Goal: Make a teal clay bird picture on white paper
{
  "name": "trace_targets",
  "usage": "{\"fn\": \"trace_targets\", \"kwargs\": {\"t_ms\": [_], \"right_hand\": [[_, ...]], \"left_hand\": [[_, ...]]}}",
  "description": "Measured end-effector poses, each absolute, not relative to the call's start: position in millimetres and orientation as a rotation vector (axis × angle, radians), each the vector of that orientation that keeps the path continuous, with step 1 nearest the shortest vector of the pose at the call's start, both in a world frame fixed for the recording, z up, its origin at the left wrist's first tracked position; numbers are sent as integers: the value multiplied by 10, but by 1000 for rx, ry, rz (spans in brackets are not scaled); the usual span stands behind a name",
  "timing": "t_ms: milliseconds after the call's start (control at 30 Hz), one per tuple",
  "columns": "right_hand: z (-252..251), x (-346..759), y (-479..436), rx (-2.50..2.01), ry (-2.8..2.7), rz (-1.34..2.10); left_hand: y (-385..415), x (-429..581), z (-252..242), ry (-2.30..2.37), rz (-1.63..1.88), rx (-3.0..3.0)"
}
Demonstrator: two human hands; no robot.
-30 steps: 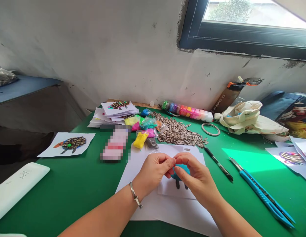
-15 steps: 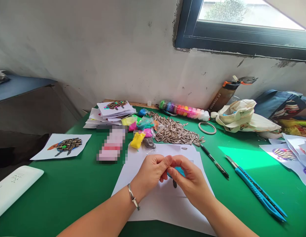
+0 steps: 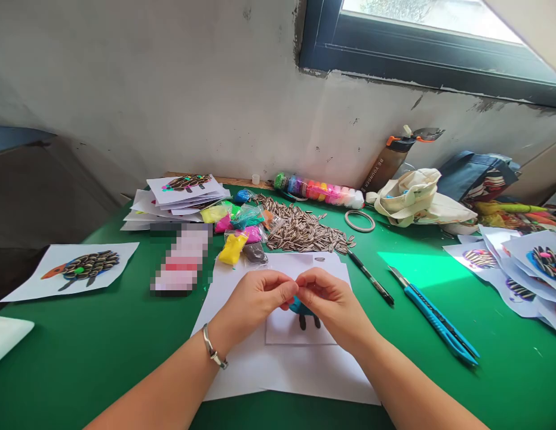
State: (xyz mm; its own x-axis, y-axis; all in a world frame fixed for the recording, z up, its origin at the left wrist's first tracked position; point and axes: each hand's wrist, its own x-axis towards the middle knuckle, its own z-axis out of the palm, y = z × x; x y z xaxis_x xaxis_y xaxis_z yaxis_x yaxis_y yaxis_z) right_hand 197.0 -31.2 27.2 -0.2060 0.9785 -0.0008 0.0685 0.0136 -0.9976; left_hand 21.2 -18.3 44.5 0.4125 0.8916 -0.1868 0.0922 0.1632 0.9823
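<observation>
Here we are at the blue clay (image 3: 298, 307), sitting on a small white card (image 3: 282, 328) with two dark clay legs (image 3: 302, 322) poking out beneath it! The left hand (image 3: 253, 301) and right hand (image 3: 334, 307) meet just above it in a tight, narrow pinch, fingertips almost together, and they block most of the blue from view. Is anything caught between those fingers? Can't tell from here, it's hidden.

The card lies on a larger paper sheet (image 3: 278, 373), on a green mat (image 3: 80, 364). Just past the sheet, a big pile of sunflower seeds (image 3: 300, 232) spreads out beside bags of clay, the yellow bag (image 3: 233, 248) closest to the hands. To the right, a black pen (image 3: 371, 277) and a blue craft knife (image 3: 434, 316). To the left, a finished seed bird picture (image 3: 76, 272) and a pixelated, unreadable block (image 3: 181, 260). Further back, a stack of cards (image 3: 186, 191) and a tube of clay (image 3: 320, 190)!
</observation>
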Motion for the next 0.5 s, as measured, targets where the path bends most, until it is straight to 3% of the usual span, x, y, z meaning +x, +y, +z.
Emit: {"fn": "trace_targets", "kwargs": {"t_ms": [200,500], "right_hand": [[275,1955,-344,-1206,-1678,970],[297,1951,-333,-1164,-1261,1468]], "left_hand": [[-202,224,453,1025,686,1247],[-182,234,501,1071,733,1217]]}}
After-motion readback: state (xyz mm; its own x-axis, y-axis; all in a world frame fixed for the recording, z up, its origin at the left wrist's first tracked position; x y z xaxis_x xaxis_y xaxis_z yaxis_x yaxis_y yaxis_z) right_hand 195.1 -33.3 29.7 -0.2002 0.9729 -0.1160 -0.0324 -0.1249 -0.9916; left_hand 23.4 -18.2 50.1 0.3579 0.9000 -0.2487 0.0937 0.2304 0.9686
